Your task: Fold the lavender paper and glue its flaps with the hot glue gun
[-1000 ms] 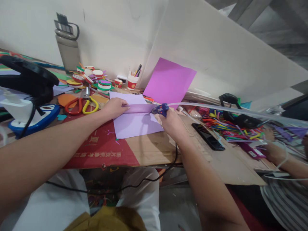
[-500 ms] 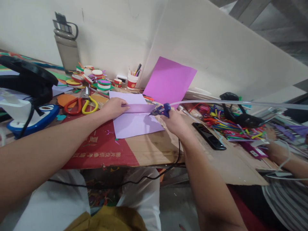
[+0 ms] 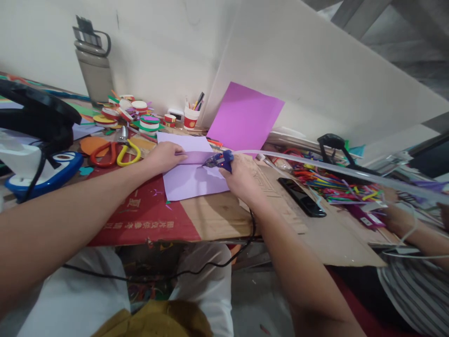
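A sheet of lilac paper [image 3: 187,186] lies on the cardboard, with a darker purple band of paper [image 3: 196,157] across its middle; I cannot tell whether the band is a fold or a separate strip. My left hand [image 3: 165,157] pinches the band's left end, fingers closed. My right hand [image 3: 241,177] is wrapped around a blue glue gun [image 3: 222,160], its nozzle pointing left, close to the band's lower edge. A long clear glue stick [image 3: 301,161] sticks out of the gun's back towards the right. The gun's black cord [image 3: 250,234] hangs over the table edge.
Scissors [image 3: 115,152] with red and yellow handles, ribbon rolls [image 3: 149,122] and a bottle [image 3: 94,70] stand left. Behind are a pen cup [image 3: 191,117] and a magenta sheet [image 3: 245,117]. A phone [image 3: 302,197] lies right, near coloured strips and another person's hand [image 3: 396,215].
My right hand has moved the glue gun left along the paper band, the glue stick following. My left hand keeps its pinch at the band's left end. The view has shifted slightly.
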The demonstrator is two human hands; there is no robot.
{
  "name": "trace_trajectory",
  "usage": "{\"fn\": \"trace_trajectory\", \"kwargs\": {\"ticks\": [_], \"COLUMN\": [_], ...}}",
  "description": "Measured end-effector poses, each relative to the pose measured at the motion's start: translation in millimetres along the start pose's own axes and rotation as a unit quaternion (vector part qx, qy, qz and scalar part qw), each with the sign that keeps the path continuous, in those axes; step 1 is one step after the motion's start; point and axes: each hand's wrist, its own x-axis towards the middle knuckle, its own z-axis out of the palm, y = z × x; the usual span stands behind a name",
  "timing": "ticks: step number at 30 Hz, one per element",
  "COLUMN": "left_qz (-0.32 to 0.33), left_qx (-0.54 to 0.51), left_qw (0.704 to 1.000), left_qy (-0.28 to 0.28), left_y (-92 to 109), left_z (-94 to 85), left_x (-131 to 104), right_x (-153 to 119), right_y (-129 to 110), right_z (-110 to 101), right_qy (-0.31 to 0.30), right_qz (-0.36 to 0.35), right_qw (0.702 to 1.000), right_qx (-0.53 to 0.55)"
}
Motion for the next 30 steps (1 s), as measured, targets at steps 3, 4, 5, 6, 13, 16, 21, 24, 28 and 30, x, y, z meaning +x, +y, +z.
{"fn": "trace_trajectory", "kwargs": {"ticks": [3,4,5,6,13,16,21,24,28,30], "left_qz": [0.001,0.002,0.002,0.003,0.005,0.005,-0.002,-0.003,-0.005,-0.004], "left_qx": [-0.001,-0.001,-0.001,0.000,0.003,0.004,0.005,0.006,0.002,0.002], "left_qw": [1.000,1.000,1.000,1.000,1.000,1.000,1.000,1.000,1.000,1.000], "left_qy": [-0.006,-0.007,-0.006,-0.005,-0.006,-0.002,-0.005,-0.006,-0.005,-0.008], "left_y": [0,1,1,1,1,-1,-2,-2,-2,-2], "left_z": [-0.5,-0.6,-0.7,-0.8,-0.5,1.0,2.1,2.1,2.3,2.0], "left_x": [0,0,0,0,0,0,0,0,0,0], "right_x": [-2,-2,-2,-2,0,2,6,9,12,12], "right_y": [-1,0,1,3,6,7,18,28,39,44], "right_z": [-3,-5,-6,-8,-9,-10,-11,-9,-6,-7], "right_qy": [-0.015,-0.013,-0.009,-0.004,0.005,0.003,-0.067,-0.055,-0.023,-0.007], "right_qz": [-0.018,-0.013,-0.006,0.004,-0.007,-0.011,0.060,0.057,0.053,0.053], "right_qw": [1.000,1.000,1.000,1.000,1.000,0.999,0.990,0.993,0.998,0.999], "right_qx": [0.014,0.014,0.012,0.010,0.011,0.042,0.107,0.089,0.021,0.000]}}
